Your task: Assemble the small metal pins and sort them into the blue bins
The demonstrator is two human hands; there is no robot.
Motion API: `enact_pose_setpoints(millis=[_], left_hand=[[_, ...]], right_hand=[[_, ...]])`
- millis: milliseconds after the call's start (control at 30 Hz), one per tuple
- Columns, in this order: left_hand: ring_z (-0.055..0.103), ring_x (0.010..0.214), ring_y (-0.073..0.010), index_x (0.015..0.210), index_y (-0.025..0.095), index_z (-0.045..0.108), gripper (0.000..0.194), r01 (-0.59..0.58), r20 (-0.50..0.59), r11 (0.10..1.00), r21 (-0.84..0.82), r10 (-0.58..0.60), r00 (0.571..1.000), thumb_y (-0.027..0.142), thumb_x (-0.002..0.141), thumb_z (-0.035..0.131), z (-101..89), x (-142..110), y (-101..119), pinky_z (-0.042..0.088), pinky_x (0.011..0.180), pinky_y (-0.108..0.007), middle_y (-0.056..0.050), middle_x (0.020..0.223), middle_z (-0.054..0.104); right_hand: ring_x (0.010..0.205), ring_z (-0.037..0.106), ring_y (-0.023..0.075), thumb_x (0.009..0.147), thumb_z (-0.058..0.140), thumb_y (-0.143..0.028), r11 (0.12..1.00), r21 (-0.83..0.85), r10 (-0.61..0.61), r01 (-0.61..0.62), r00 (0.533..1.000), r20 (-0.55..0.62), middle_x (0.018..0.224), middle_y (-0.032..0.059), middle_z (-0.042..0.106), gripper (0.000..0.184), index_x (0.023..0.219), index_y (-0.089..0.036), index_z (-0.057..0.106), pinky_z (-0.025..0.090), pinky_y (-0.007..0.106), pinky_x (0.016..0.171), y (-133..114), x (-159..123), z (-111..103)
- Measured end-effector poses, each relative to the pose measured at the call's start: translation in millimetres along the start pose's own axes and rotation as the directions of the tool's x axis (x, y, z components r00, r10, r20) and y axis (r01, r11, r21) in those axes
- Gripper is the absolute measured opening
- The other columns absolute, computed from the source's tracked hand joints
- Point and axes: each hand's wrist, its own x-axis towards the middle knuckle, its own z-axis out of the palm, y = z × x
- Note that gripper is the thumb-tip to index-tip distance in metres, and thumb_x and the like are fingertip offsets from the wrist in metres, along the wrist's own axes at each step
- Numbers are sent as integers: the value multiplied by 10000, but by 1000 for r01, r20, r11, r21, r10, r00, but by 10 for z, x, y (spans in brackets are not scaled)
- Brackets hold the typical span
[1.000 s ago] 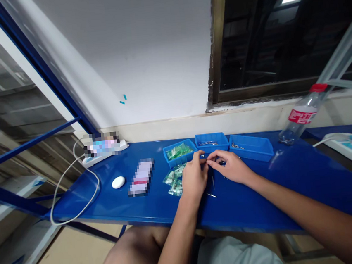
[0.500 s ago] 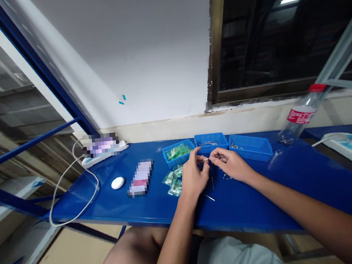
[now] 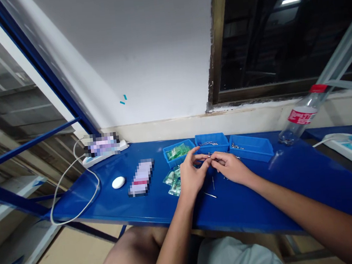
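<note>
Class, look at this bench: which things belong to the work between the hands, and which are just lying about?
At work: left hand, right hand, thin metal pin, three blue plastic trays, loose green packets, loose thin metal pins.
Lying about: white oval computer mouse, clear plastic bottle, white cable.

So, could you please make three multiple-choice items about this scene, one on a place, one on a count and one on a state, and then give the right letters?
1. Where do the loose green packets lie?
A) Inside the right tray
B) On the bench, in front of the left tray
C) Inside the middle tray

2. How many blue trays stand along the wall?
A) Three
B) Two
C) Four

3. How are the left hand and right hand placed?
A) At opposite ends of the bench
B) One inside a tray
C) Close together above the bench

1: B, they lie outside the trays.
2: A, three stand side by side.
3: C, the fingertips nearly meet.
</note>
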Motion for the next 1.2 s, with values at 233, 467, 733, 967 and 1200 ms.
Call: enact_pose_setpoints(millis=[233,467,733,967,1200], left_hand=[[772,972,-198,1340,229,641,444,1,14,1000,-21,-1,1000,209,915,766,-9,-10,28,591,944,-349,-64,1082,822],[772,950,-199,1349,229,641,420,-25,-18,999,34,25,1000,229,940,739,-14,-14,29,606,920,-353,-71,1123,813],[750,1052,-227,1337,228,631,317,-121,-70,971,204,138,988,203,1025,586,-7,-14,-50,616,900,-376,-93,1200,778],[681,1197,-260,1380,228,592,359,-223,30,879,421,233,972,158,1035,520,20,-48,-117,547,1068,-467,-95,1234,748],[677,1187,-261,1367,215,606,429,-191,18,894,405,202,979,64,998,448,-9,-56,-88,530,1070,-464,-99,1241,742]], right_hand=[[793,656,193,966,649,-373,998,53,19,-17,999,-46,888,26,703,189,901,-227,749,517,314,726,62,7,-6],[718,648,176,979,627,-463,980,180,90,-86,996,-15,923,40,717,275,994,-226,766,563,306,643,46,1,16],[587,594,131,950,628,-636,923,316,261,-219,961,-96,832,40,705,447,982,-198,714,494,259,496,141,76,-46],[520,571,140,928,609,-706,872,366,396,-324,907,-142,717,31,653,534,899,-182,702,389,254,414,202,204,-150],[805,638,232,956,678,-525,966,-222,-114,133,989,95,856,47,703,290,929,-238,716,531,386,764,-125,-41,-94]])
